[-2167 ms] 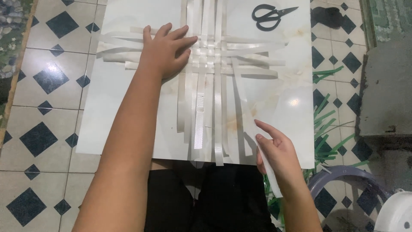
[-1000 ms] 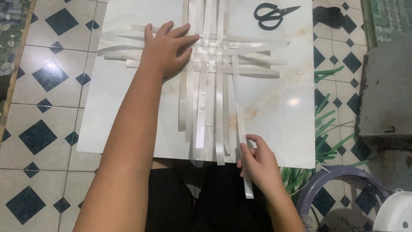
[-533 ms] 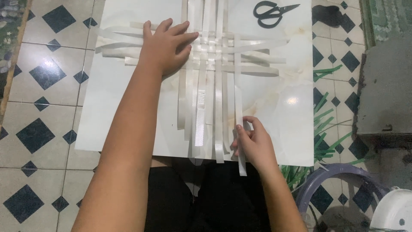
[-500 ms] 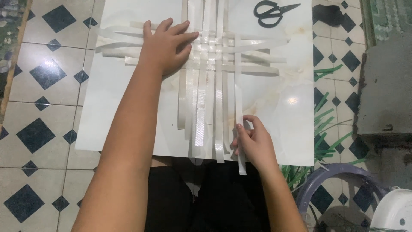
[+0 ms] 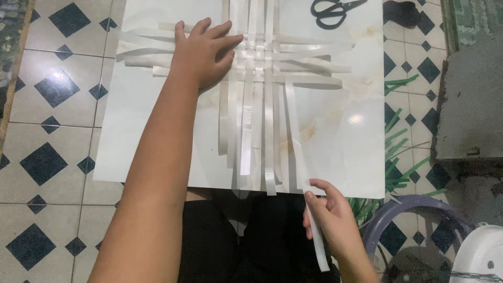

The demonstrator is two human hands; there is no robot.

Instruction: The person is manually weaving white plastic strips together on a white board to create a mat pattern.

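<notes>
Several white plastic strips are woven into a lattice (image 5: 262, 57) on a glossy white board (image 5: 346, 152) lying on the floor. My left hand (image 5: 201, 52) lies flat, fingers spread, on the lattice's left side, pressing the horizontal strips down. My right hand (image 5: 332, 220) is at the board's near edge and pinches the rightmost vertical strip (image 5: 294, 131) near its lower end. That strip's tail (image 5: 318, 249) hangs past the board over my dark-clothed lap.
Black scissors (image 5: 332, 10) lie at the board's far right corner. Green strips (image 5: 398, 152) stick out from under the board's right edge. A grey concrete block (image 5: 469, 105) stands to the right, a purple basin (image 5: 419, 230) and a white container (image 5: 479, 262) at lower right. Diamond-patterned floor tiles (image 5: 47, 157) surround everything.
My right hand took hold of the rightmost strip, rose towards the board, then slid back down along the strip towards me. My left hand stayed pressed on the weave.
</notes>
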